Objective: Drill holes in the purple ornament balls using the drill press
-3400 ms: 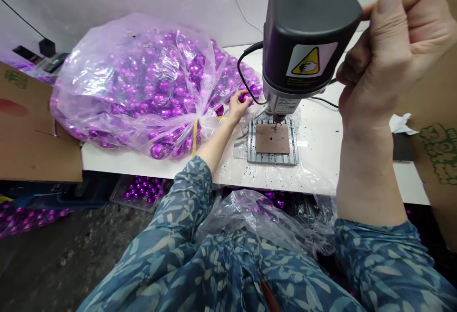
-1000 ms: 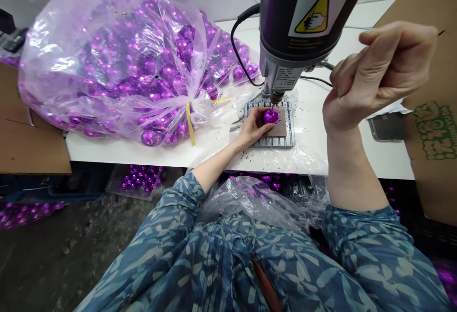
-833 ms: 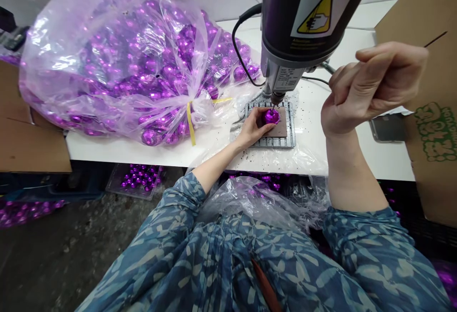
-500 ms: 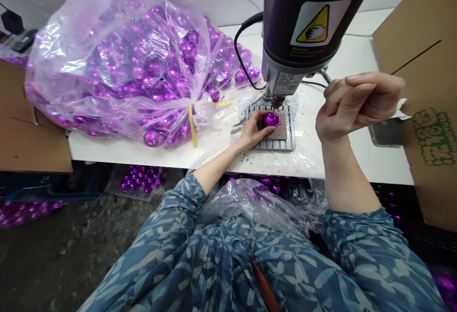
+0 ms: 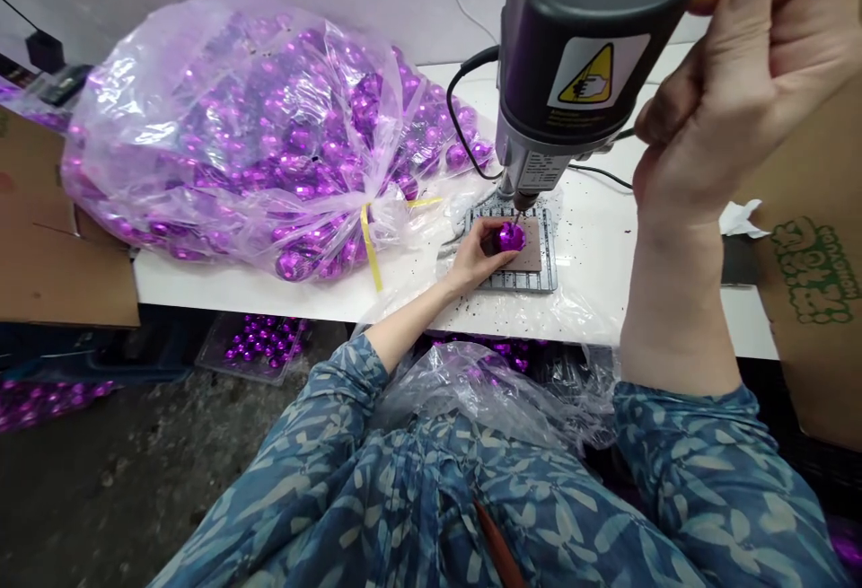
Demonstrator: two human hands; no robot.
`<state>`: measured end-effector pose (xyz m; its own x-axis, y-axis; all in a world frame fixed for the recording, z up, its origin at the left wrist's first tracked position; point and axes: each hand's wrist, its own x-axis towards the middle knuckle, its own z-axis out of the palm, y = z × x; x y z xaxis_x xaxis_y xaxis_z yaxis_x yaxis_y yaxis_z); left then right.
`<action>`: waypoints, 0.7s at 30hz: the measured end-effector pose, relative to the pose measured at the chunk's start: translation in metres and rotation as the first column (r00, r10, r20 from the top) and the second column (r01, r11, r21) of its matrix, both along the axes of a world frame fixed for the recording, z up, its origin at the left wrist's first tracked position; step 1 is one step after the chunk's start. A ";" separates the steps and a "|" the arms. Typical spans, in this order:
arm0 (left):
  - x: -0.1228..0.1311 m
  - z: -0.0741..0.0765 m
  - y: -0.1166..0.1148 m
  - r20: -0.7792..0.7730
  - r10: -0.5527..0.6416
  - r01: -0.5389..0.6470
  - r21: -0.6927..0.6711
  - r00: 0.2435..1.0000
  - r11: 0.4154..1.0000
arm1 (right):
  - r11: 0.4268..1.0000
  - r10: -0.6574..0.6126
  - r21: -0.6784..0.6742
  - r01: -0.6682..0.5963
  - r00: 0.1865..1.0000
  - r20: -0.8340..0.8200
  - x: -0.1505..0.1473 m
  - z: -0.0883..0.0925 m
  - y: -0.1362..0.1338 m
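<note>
My left hand (image 5: 477,256) is closed around the side of a shiny purple ball (image 5: 510,237), thumb in front and fingers behind. The ball rests on a brown square board (image 5: 532,251) that lies on the slotted metal base (image 5: 549,278) of a small drill press (image 5: 593,49). Just over the ball is the drill's chuck (image 5: 525,198); whether the bit touches the ball I cannot tell. To the right of the motor housing, my right hand (image 5: 747,85) is raised with its fingers curled round the drill press lever (image 5: 625,133), most of which they hide.
A big clear bag (image 5: 222,139) full of purple balls, tied with yellow tape, fills the table's left side. Cardboard boxes (image 5: 60,220) flank both ends. Dark chips lie around the base. Below the table edge is a clear bin (image 5: 249,350) of purple balls.
My right hand has risen, swinging the lever up with it. The ball in my left hand has shifted slightly left on the board, and the view has tilted a little.
</note>
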<state>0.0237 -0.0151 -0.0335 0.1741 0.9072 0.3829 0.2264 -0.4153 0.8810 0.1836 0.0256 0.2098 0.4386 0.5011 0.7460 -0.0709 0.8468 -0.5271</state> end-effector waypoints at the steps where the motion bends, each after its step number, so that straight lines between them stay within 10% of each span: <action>1: -0.002 0.000 -0.009 -0.022 0.022 -0.021 0.063 1.000 0.998 | 1.000 0.011 -0.016 -0.011 1.000 0.002 0.000 0.003 0.002; 3: -0.006 0.001 -0.035 -0.085 -0.012 0.030 0.211 0.996 0.977 | 0.999 0.026 -0.031 -0.026 1.000 0.009 0.001 0.005 0.005; 7: -0.017 0.003 -0.111 -0.368 -0.442 0.550 0.276 0.818 0.788 | 0.999 0.042 -0.020 -0.042 0.999 -0.014 0.003 0.001 0.006; 11: -0.028 0.003 -0.137 -0.589 -0.436 0.661 0.236 0.680 0.712 | 0.998 0.056 -0.022 -0.056 0.998 -0.033 0.002 0.003 0.003; 15: -0.048 0.011 -0.058 -0.468 -0.039 0.134 0.171 0.883 0.976 | 0.998 0.051 -0.038 -0.052 0.998 -0.026 0.002 0.003 0.001; 21: -0.065 0.035 0.116 -0.606 0.276 -0.366 -0.027 0.746 0.930 | 0.999 -0.008 -0.038 0.007 1.000 -0.013 0.007 -0.003 0.007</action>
